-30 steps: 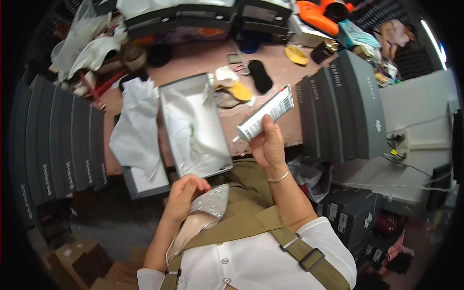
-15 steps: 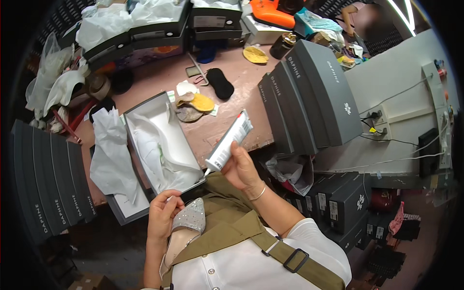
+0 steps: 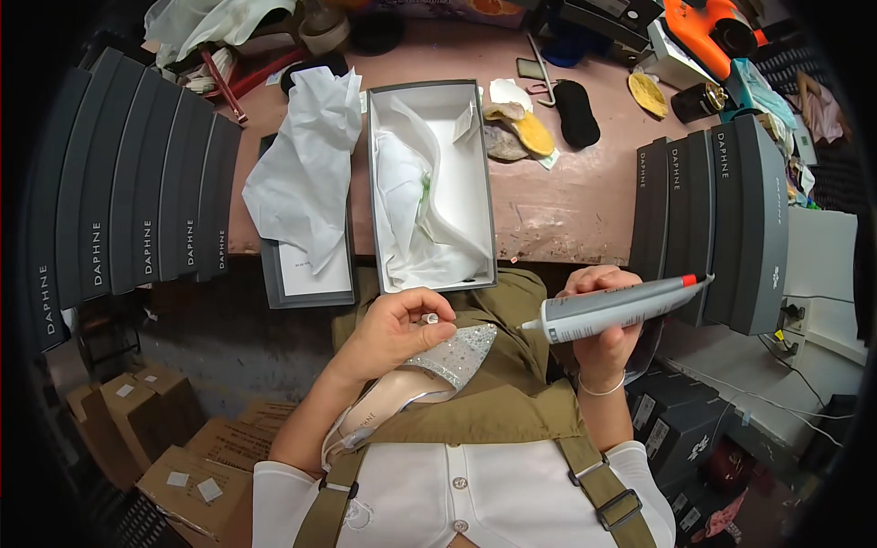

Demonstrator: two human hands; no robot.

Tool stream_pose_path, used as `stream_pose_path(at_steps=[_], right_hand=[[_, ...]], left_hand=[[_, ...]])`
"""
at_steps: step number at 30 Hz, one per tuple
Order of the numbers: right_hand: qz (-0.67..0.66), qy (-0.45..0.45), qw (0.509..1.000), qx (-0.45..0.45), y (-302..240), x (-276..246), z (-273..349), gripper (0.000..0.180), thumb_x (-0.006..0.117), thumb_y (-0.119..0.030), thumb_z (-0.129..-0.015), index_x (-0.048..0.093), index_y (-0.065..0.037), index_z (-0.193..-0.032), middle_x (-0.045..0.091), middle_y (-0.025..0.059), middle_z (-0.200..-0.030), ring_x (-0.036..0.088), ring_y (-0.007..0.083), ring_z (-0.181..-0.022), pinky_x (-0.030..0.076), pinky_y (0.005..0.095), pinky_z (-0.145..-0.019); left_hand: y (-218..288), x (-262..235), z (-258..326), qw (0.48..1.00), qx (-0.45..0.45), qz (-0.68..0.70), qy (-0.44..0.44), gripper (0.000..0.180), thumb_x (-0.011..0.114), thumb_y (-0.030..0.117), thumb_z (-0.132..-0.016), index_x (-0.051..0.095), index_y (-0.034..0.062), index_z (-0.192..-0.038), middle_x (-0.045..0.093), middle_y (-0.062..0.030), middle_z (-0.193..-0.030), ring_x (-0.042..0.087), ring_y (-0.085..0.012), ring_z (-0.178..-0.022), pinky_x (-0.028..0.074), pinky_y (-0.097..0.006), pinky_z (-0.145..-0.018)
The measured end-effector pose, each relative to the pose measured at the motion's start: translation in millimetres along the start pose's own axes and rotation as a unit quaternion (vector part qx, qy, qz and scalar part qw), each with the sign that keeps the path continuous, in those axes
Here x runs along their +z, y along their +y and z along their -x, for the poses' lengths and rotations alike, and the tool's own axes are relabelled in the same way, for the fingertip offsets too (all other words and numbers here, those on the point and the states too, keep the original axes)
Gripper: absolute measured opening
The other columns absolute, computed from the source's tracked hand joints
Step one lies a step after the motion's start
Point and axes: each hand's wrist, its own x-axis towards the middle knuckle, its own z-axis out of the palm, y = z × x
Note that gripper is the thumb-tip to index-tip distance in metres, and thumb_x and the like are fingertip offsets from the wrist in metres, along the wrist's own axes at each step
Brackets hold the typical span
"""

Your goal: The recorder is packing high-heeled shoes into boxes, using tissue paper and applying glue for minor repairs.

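Observation:
My right hand [image 3: 603, 320] is closed around a grey-and-white squeeze tube [image 3: 607, 310] with a red band at its flat end. The tube lies nearly level, its narrow nozzle pointing left toward my left hand [image 3: 393, 333]. Between the thumb and fingers of that hand is a small white cap [image 3: 431, 319], hollow end showing. Just below the left hand, a pointed shoe [image 3: 466, 352] with a sparkling silver toe rests on my apron [image 3: 512, 402]. Its pale insole shows, while the left forearm hides part of its side.
An open shoe box [image 3: 487, 228] with white tissue stands at the table's front edge, beside a lid [image 3: 315, 300] under crumpled paper [image 3: 311, 164]. Stacked dark boxes rise at left [image 3: 128, 183] and right [image 3: 749, 228]. Yellow sponges [image 3: 533, 134] and a black pad [image 3: 575, 114] lie behind.
The view has swung left and down. My right hand has brought the tube from a steep slant to nearly level. The cap in my left fingers now shows.

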Motion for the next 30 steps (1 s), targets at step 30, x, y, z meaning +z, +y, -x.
stream_pose_path(at_steps=[30], right_hand=[[0.113,-0.129,0.976,-0.134,-3,10,-3,0.042,0.081,-0.021,-0.072,0.057,0.0,-0.1,0.059,0.0119,-0.09,0.062,0.0276,-0.08,0.055,0.0359,-0.069]], left_hand=[[6,6,1,1.0,-0.013,0.01,-0.015,0.018,0.069,0.008,-0.086,0.059,-0.0011,-0.098,0.056,0.0008,-0.087,0.051,-0.0029,-0.077,0.045,-0.018,-0.067]])
